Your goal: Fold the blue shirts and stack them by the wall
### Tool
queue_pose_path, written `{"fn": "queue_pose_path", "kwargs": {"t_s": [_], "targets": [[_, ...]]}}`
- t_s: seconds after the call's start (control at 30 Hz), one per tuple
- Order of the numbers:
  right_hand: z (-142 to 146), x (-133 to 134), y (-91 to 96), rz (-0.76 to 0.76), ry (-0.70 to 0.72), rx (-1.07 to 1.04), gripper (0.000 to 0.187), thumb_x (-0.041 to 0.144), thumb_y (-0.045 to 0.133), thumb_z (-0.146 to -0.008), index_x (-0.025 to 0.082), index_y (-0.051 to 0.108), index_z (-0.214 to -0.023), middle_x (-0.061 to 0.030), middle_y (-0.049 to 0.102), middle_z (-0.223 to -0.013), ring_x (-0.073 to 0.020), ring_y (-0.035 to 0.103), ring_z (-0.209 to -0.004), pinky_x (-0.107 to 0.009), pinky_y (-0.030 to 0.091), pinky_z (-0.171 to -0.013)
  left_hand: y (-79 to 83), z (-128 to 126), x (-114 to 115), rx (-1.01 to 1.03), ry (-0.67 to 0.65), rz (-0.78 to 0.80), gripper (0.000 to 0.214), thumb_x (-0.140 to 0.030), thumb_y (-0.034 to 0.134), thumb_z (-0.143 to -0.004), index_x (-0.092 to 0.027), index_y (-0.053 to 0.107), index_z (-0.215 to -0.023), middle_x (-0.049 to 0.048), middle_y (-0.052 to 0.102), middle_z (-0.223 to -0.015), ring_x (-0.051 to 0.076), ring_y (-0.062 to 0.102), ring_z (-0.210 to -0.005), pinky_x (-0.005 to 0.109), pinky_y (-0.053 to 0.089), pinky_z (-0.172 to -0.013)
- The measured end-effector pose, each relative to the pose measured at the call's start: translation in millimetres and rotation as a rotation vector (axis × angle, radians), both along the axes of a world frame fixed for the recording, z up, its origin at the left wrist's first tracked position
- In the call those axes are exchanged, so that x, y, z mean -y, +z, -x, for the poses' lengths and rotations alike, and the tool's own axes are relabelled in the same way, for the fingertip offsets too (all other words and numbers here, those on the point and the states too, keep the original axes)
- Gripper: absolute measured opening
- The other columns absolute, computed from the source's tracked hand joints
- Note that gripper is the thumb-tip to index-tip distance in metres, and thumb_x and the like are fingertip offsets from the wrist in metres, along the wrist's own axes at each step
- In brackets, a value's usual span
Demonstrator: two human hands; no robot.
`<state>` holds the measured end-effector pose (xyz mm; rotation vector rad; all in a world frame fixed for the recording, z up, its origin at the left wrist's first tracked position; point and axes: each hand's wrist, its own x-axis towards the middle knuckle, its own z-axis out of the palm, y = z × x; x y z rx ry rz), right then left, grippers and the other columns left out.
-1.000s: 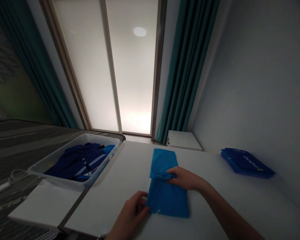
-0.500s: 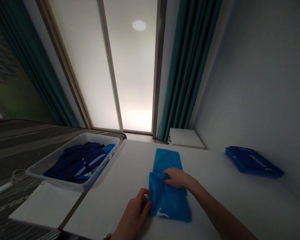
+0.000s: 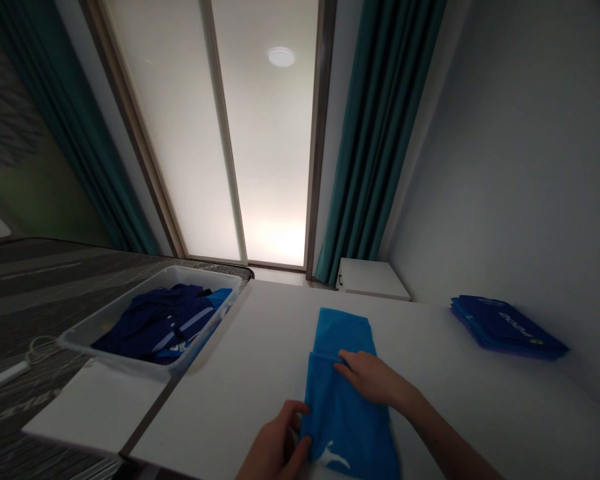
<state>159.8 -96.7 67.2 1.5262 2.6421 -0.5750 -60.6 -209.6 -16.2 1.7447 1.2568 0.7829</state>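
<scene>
A bright blue garment [image 3: 347, 413] lies folded into a long strip on the white table, a white print near its front end. One layer is turned back over it, leaving a crosswise edge partway along. My right hand [image 3: 370, 377] rests on top, thumb and fingers closed on cloth by that edge. At the garment's left side is my left hand [image 3: 283, 440], its fingers curled and the thumb and index finger at the cloth's edge. The garment's nearest end runs out of the frame.
A clear plastic bin [image 3: 125, 360] of dark blue clothes [image 3: 160, 320] stands at the left. Folded blue clothes [image 3: 510, 327] are stacked at the right by the wall. Behind the white table [image 3: 250, 373] is a low white cabinet [image 3: 373, 277]. A white power strip [image 3: 11, 373] lies far left.
The garment has shifted toward me and slightly right, both hands moving with it. Its turned-back layer looks flatter and straighter along the edge.
</scene>
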Motion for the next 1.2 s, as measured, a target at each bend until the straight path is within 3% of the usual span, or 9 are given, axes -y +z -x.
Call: {"fn": "queue_pose_path", "kwargs": {"t_s": [0.17,0.33,0.53,0.67,0.8,0.9,1.0,1.2], "targets": [[3.9,0.1,-7.4,-0.094,-0.073,0.134,0.027,0.033,0.042,-0.100,0.015,0.061,-0.106,-0.0116,0.071,-0.097,-0.0274,0.067,-0.090,-0.033,0.042,-0.073,14.2,-7.6,3.2,-0.216,0.092,-0.031,0.025,-0.034,0.043,-0.095,-0.024,0.049,-0.116,0.0015,0.067,-0.089,0.013,0.061,-0.062,0.022,0.044,-0.061],[4.6,0.5,-8.4,-0.093,-0.089,0.151,0.028,0.034,0.039,-0.102,0.016,0.060,-0.108,-0.0111,0.072,-0.098,-0.0267,0.068,-0.090,-0.031,0.042,-0.070,28.5,-16.1,5.0,-0.450,0.126,-0.122,0.024,-0.025,0.036,-0.096,-0.027,0.052,-0.114,0.0016,0.071,-0.092,0.018,0.069,-0.077,0.024,0.047,-0.068],[5.1,2.7,-10.5,-0.177,-0.109,0.193,0.026,0.033,0.041,-0.101,0.017,0.059,-0.110,-0.0106,0.073,-0.095,-0.0281,0.068,-0.090,-0.033,0.043,-0.073,32.4,-16.2,2.4,-0.479,0.053,-0.230,0.020,-0.019,0.039,-0.094,-0.025,0.053,-0.106,0.0021,0.071,-0.098,0.018,0.070,-0.083,0.025,0.051,-0.071],[6.7,4.2,-18.4,-0.260,-0.084,0.230,0.030,0.032,0.033,-0.104,0.019,0.059,-0.108,-0.0092,0.073,-0.089,-0.0270,0.069,-0.085,-0.034,0.043,-0.075,52.5,-13.9,-6.2,-0.502,0.011,-0.289,0.025,-0.017,0.040,-0.094,-0.023,0.054,-0.114,0.0048,0.070,-0.100,0.020,0.069,-0.089,0.029,0.054,-0.076],[7.0,4.1,-25.0,-0.298,-0.047,0.233,0.031,0.030,0.030,-0.104,0.020,0.059,-0.107,-0.0077,0.074,-0.086,-0.0254,0.070,-0.082,-0.034,0.043,-0.076,72.2,-20.4,-22.0,-0.628,-0.062,-0.489,0.037,-0.020,0.046,-0.094,-0.022,0.051,-0.130,0.0091,0.062,-0.125,0.026,0.059,-0.114,0.043,0.048,-0.099],[6.2,4.2,-27.5,-0.316,-0.054,0.230,0.027,0.031,0.034,-0.104,0.020,0.058,-0.109,-0.0078,0.074,-0.088,-0.0256,0.070,-0.084,-0.033,0.044,-0.075,68.9,-28.4,-34.2,-0.686,-0.187,-0.559,0.053,-0.030,0.050,-0.096,-0.020,0.038,-0.146,0.0110,0.044,-0.150,0.029,0.040,-0.137,0.047,0.035,-0.113],[4.4,3.6,-28.6,-0.308,-0.075,0.216,0.025,0.032,0.037,-0.103,0.020,0.058,-0.109,-0.0082,0.074,-0.090,-0.0269,0.069,-0.086,-0.032,0.044,-0.072,56.0,-34.0,-42.3,-0.721,-0.224,-0.547,0.063,-0.043,0.045,-0.098,-0.016,0.028,-0.152,0.0124,0.029,-0.158,0.029,0.026,-0.146,0.047,0.028,-0.118],[1.0,-0.8,-29.0,-0.235,-0.074,0.164,0.025,0.031,0.036,-0.103,0.020,0.058,-0.107,-0.0074,0.073,-0.092,-0.0246,0.069,-0.087,-0.029,0.042,-0.069,38.1,-38.8,-40.2,-0.717,-0.195,-0.508,0.063,-0.047,0.037,-0.101,-0.014,0.025,-0.154,0.0120,0.023,-0.160,0.028,0.020,-0.148,0.043,0.026,-0.119]]}}
